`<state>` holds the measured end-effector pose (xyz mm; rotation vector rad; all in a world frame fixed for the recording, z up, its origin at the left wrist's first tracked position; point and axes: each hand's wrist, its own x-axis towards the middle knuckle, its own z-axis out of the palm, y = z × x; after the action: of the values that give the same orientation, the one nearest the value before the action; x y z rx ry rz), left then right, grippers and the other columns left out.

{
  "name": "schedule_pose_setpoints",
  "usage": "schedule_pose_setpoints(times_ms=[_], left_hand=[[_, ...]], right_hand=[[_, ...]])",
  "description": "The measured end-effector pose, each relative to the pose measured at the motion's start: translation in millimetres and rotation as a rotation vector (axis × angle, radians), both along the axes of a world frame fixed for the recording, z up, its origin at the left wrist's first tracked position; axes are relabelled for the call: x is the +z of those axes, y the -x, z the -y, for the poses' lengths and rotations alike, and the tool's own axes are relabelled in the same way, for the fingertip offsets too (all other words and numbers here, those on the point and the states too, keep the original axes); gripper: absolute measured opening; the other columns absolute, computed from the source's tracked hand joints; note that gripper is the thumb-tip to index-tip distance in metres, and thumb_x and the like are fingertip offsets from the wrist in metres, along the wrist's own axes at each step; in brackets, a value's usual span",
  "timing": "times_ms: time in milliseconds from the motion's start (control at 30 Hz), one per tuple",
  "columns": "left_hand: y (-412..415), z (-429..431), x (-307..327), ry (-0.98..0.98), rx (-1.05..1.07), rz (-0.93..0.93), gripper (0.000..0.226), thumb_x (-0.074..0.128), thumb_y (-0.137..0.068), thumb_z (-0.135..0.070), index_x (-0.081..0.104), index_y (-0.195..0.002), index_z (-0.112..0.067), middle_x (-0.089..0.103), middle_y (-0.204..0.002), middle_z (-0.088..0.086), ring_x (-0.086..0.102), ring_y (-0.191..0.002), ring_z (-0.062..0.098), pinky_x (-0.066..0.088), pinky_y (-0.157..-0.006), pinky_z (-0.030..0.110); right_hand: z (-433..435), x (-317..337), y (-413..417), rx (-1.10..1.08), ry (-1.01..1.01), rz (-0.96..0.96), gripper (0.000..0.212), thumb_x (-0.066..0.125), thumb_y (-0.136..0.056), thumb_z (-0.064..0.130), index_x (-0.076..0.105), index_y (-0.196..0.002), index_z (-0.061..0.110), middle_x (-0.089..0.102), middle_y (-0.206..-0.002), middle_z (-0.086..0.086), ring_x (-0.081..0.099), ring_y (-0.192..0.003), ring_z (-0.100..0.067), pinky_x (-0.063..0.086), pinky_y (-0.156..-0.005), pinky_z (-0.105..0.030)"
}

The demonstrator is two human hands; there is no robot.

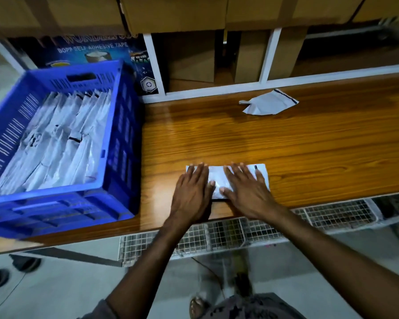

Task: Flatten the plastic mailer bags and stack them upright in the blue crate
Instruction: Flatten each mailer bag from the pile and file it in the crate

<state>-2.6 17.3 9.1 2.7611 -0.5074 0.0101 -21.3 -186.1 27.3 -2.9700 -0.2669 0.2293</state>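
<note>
A white plastic mailer bag lies flat near the front edge of the wooden table. My left hand presses its left part with straight fingers. My right hand presses its right part, fingers spread and flat. Most of the bag is hidden under both palms. A second, crumpled mailer bag lies at the back of the table. The blue crate stands at the table's left end, holding several white mailer bags leaning upright in rows.
A blue tape carton stands behind the crate. White shelf dividers and cardboard boxes rise at the back. A wire mesh rack hangs under the table's front edge. A person's shoes show on the floor at left.
</note>
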Motion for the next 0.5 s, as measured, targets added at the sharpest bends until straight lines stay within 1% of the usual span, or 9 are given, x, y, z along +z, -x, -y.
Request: schedule_pose_setpoints(times_ms=[33, 100, 133, 200, 267, 333, 400, 500], left_hand=[[2.8, 1.5, -9.5, -0.011, -0.011, -0.05, 0.067, 0.014, -0.107, -0.05, 0.017, -0.164, -0.017, 0.014, -0.172, 0.003, 0.008, -0.159, 0.026, 0.017, -0.125, 0.044], [3.7, -0.7, -26.5, -0.02, -0.016, -0.053, 0.067, 0.012, -0.108, -0.054, 0.009, -0.165, -0.021, 0.005, -0.173, 0.001, -0.002, -0.159, 0.025, 0.013, -0.127, 0.045], [2.0, -2.4, -30.3, -0.026, -0.006, -0.038, 0.066, 0.013, -0.108, -0.056, 0.01, -0.165, -0.023, 0.004, -0.173, 0.001, -0.002, -0.159, 0.025, 0.013, -0.127, 0.045], [1.6, -2.9, -32.9, -0.003, 0.044, -0.034, 0.067, 0.021, -0.107, -0.058, 0.014, -0.165, -0.026, 0.009, -0.173, 0.001, 0.005, -0.159, 0.024, 0.016, -0.124, 0.043], [5.0, -4.4, -30.3, -0.031, 0.062, 0.005, 0.069, 0.023, -0.105, -0.062, 0.014, -0.165, -0.03, 0.011, -0.173, -0.001, 0.009, -0.159, 0.021, 0.018, -0.124, 0.043], [9.2, -8.4, -30.3, -0.058, 0.056, 0.01, 0.071, 0.022, -0.104, -0.068, 0.01, -0.165, -0.033, 0.007, -0.173, -0.004, 0.006, -0.159, 0.018, 0.015, -0.124, 0.044], [7.4, -11.9, -29.8, -0.069, 0.06, -0.021, 0.075, 0.021, -0.102, -0.072, 0.007, -0.165, -0.034, 0.003, -0.173, -0.006, 0.003, -0.159, 0.015, 0.012, -0.126, 0.044], [6.4, -19.3, -24.4, -0.094, 0.092, -0.102, 0.083, 0.017, -0.098, -0.079, 0.002, -0.165, -0.032, -0.005, -0.172, -0.009, -0.004, -0.158, 0.011, 0.004, -0.127, 0.043]], right_hand=[[-4.3, -14.4, 3.6, -0.008, 0.006, 0.008, 0.078, 0.002, -0.097, 0.07, 0.005, -0.163, 0.028, 0.002, -0.171, 0.0, -0.001, -0.157, -0.023, 0.001, -0.124, -0.055], [-4.5, -32.0, 4.3, -0.014, 0.025, 0.055, 0.075, 0.006, -0.1, 0.069, 0.002, -0.163, 0.029, 0.0, -0.171, -0.002, -0.004, -0.157, -0.024, -0.001, -0.124, -0.054], [-2.9, -33.8, 0.6, -0.015, 0.026, 0.062, 0.074, 0.009, -0.101, 0.07, 0.001, -0.163, 0.03, -0.002, -0.17, -0.002, -0.006, -0.157, -0.025, -0.001, -0.124, -0.053], [3.2, -33.7, -4.8, -0.026, 0.012, 0.071, 0.075, 0.011, -0.099, 0.074, -0.003, -0.162, 0.035, -0.008, -0.17, -0.004, -0.012, -0.156, -0.026, -0.002, -0.125, -0.051], [9.3, -32.1, -5.6, -0.062, 0.006, 0.032, 0.082, 0.011, -0.093, 0.082, -0.009, -0.16, 0.039, -0.016, -0.169, -0.006, -0.018, -0.155, -0.026, -0.004, -0.125, -0.048], [15.7, -31.5, -1.6, -0.107, 0.006, 0.034, 0.09, 0.01, -0.088, 0.088, -0.011, -0.16, 0.038, -0.016, -0.168, -0.008, -0.017, -0.155, -0.025, -0.003, -0.124, -0.047], [19.3, -29.4, -1.8, -0.108, 0.008, 0.008, 0.093, 0.009, -0.086, 0.09, -0.013, -0.16, 0.037, -0.015, -0.168, -0.01, -0.018, -0.155, -0.024, -0.004, -0.125, -0.048], [23.7, -22.5, -0.6, -0.117, -0.007, -0.087, 0.098, 0.009, -0.082, 0.094, -0.017, -0.158, 0.037, -0.02, -0.168, -0.005, -0.023, -0.153, -0.02, -0.008, -0.124, -0.052]])
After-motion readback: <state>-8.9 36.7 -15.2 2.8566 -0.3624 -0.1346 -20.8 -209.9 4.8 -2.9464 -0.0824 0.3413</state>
